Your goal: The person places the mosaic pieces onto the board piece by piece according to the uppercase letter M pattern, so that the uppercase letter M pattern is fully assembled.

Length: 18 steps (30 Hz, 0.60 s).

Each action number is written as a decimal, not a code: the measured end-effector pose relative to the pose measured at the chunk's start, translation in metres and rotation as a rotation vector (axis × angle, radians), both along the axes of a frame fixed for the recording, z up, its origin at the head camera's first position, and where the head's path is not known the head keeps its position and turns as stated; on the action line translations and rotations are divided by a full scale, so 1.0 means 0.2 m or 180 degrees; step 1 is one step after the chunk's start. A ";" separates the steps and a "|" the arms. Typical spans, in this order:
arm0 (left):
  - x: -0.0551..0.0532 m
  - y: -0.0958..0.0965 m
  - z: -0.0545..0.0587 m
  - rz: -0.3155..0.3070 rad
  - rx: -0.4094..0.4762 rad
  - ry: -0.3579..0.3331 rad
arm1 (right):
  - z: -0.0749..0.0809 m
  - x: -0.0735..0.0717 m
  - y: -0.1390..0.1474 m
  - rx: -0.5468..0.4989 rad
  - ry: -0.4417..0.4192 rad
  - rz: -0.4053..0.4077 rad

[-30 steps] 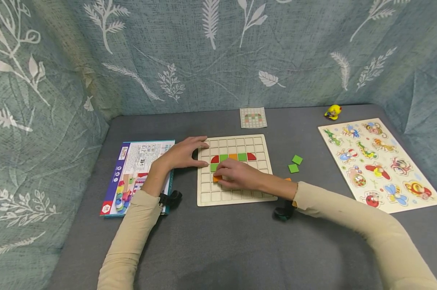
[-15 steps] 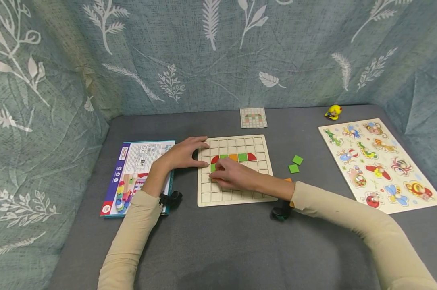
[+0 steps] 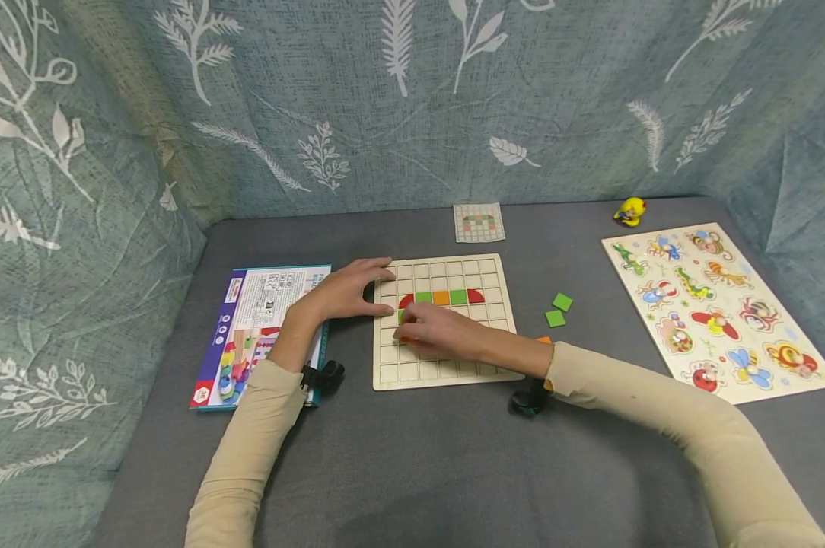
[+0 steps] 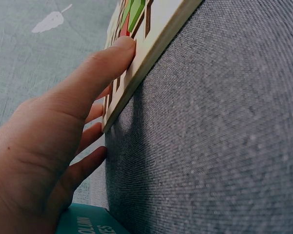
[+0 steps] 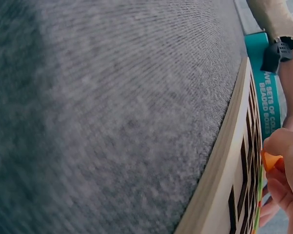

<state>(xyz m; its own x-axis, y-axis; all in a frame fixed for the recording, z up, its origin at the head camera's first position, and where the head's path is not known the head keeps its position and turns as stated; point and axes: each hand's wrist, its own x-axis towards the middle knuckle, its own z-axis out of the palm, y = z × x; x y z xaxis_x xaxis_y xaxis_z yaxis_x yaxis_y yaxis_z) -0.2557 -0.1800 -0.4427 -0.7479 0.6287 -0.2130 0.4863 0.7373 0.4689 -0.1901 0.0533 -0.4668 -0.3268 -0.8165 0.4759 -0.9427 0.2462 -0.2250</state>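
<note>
A square wooden grid board (image 3: 447, 270) lies on the grey table. One row holds a red rounded tile (image 3: 476, 296), a green tile (image 3: 458, 297), an orange tile (image 3: 441, 297), and another green and red one at left. Below the left red piece, a further green tile is partly covered. My left hand (image 3: 347, 291) rests at the board's left side, thumb on the rim and fingers spread at its upper corner. Over the left part of the grid, my right hand (image 3: 447, 331) pinches an orange square tile (image 5: 271, 160) between thumb and fingers, mostly hidden from the head view.
Two loose green tiles (image 3: 558, 310) lie right of the board; an orange one (image 3: 544, 339) shows behind the right wrist. A pattern card (image 3: 479, 222) is behind the board. A toy box (image 3: 269, 304) lies left, an insect puzzle (image 3: 717, 312) right, near a yellow figurine (image 3: 630, 211).
My right hand has shifted slightly left over the grid, and the orange tile it pinches is now nearly hidden in the head view. My left hand has stayed still.
</note>
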 end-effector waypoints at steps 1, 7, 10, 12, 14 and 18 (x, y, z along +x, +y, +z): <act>0.00 0.00 0.00 0.0001 0.0000 -0.0005 | 0.00 0.00 0.00 -0.0003 -0.0007 0.0016; 0.00 0.01 0.01 0.0016 0.0001 -0.0033 | -0.01 0.00 0.00 0.0014 -0.0092 0.0013; 0.00 0.00 0.01 0.0029 -0.0008 -0.0030 | -0.01 0.00 0.00 0.0017 -0.0163 -0.0035; 0.00 0.00 0.01 0.0031 -0.0011 -0.0027 | 0.00 0.00 0.00 0.0026 -0.0185 -0.0051; 0.00 0.00 0.00 0.0028 -0.0006 -0.0023 | 0.00 0.00 0.00 0.0040 -0.0186 -0.0065; 0.00 0.00 0.00 0.0014 0.0000 -0.0008 | 0.00 0.00 0.00 0.0064 -0.0150 -0.0092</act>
